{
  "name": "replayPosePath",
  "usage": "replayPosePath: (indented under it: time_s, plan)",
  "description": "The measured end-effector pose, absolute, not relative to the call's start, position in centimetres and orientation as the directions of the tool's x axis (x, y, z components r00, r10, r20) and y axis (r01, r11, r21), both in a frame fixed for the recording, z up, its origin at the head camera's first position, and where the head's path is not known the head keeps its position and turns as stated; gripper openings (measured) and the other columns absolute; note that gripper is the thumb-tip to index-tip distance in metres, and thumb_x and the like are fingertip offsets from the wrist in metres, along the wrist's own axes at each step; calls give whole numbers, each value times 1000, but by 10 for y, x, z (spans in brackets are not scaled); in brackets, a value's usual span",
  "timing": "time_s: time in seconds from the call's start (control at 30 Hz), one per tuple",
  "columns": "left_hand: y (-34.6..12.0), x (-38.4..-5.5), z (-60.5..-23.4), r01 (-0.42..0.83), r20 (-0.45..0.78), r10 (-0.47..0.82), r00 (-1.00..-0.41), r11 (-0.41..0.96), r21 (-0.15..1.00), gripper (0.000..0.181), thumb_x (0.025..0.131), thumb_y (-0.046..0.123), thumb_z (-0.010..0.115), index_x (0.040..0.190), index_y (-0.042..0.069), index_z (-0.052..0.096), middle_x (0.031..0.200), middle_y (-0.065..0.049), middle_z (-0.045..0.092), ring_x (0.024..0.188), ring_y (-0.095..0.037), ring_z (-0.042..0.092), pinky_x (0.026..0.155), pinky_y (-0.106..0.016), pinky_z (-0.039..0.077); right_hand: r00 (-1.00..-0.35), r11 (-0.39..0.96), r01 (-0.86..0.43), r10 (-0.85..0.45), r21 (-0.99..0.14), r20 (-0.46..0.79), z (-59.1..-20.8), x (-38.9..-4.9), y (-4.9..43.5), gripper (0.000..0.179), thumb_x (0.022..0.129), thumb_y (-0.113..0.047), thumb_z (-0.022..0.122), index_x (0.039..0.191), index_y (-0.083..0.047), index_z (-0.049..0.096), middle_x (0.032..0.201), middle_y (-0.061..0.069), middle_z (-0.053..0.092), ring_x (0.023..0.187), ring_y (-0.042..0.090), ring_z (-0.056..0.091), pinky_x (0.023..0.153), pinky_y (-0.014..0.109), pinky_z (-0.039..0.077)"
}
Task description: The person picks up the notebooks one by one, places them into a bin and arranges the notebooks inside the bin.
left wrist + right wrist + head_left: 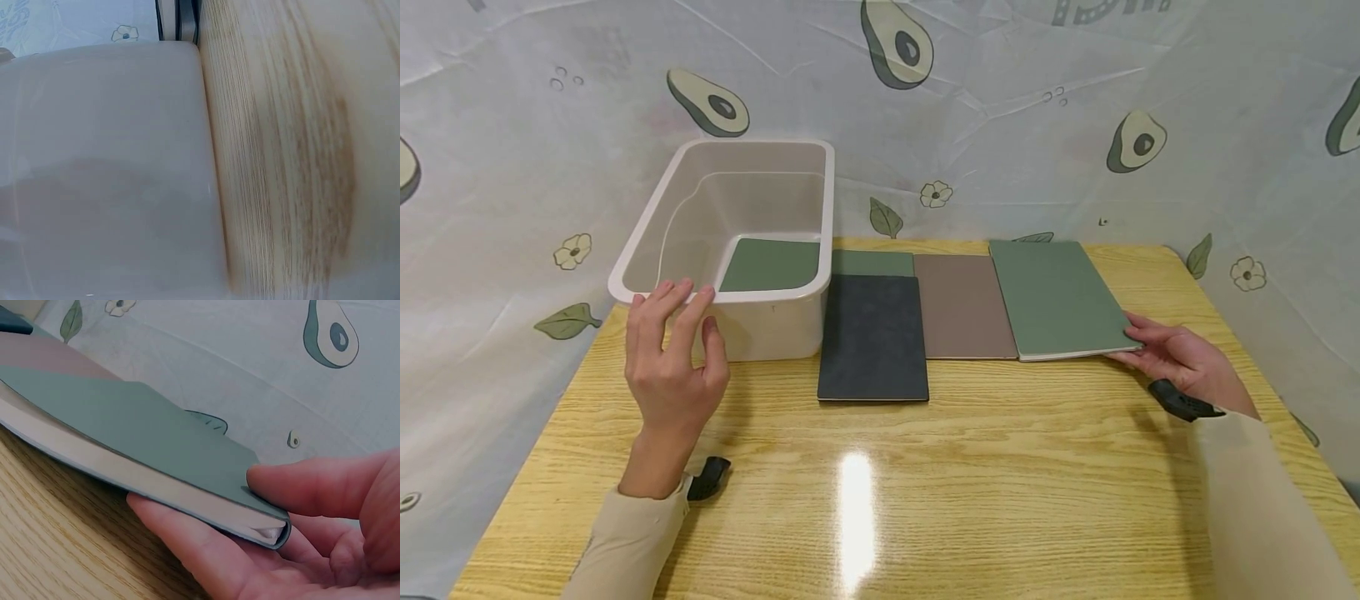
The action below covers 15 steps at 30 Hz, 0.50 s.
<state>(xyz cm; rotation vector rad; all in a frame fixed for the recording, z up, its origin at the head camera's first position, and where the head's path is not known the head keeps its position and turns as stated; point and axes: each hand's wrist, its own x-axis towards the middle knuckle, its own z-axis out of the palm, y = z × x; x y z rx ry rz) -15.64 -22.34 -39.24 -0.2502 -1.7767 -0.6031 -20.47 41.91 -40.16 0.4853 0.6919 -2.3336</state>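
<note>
My right hand (1191, 362) pinches a green notebook (1052, 296) at its near right corner. In the right wrist view the thumb lies on the cover and fingers are under the spine side, with that corner lifted off the wood and the white page edges showing. The notebook's left edge meets a brown notebook (966, 308). My left hand (677, 387) has its fingers extended, fingertips right at the near rim of a white plastic bin (775, 325). Inside the bin lies a green notebook (771, 265). The left wrist view shows only the bin's wall (112, 169) and table, no fingers.
A black notebook (872, 337) lies beside the bin, partly over another green notebook (876, 262). These and the brown one form a row on the wooden table (1000, 475). Behind hangs a pale sheet (1000, 100) printed with avocados. Each wrist wears a black strap.
</note>
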Motion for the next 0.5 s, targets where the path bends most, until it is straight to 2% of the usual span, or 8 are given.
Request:
replayPosePath:
  time_s: [0.2, 0.33, 0.5]
  plan:
    - [-223, -157, -392, 468, 947, -144, -286, 842, 269, 29, 92, 4, 65, 118, 3, 78, 125, -22, 74, 128, -40, 66, 122, -57, 42, -740, -679, 656, -492, -329, -460, -403, -204, 419, 40, 114, -5, 33, 125, -3, 71, 124, 27, 67, 120, 50, 69, 122, 43, 41]
    - [-223, -157, -392, 467, 948, -142, -286, 843, 267, 29, 92, 4, 65, 118, 3, 78, 125, -22, 73, 128, -40, 66, 122, -57, 42, -765, -693, 631, -483, -348, -427, -404, -205, 416, 38, 114, -3, 32, 128, -2, 68, 128, 25, 67, 123, 47, 69, 121, 50, 41]
    - [-223, -157, -392, 467, 948, -141, -285, 844, 265, 29, 93, 4, 64, 118, 3, 78, 125, -22, 73, 127, -40, 66, 122, -57, 42, -795, -721, 585, -420, -372, -437, -405, -205, 413, 36, 112, 2, 36, 125, -1, 69, 126, 22, 70, 122, 43, 71, 115, 56, 47]
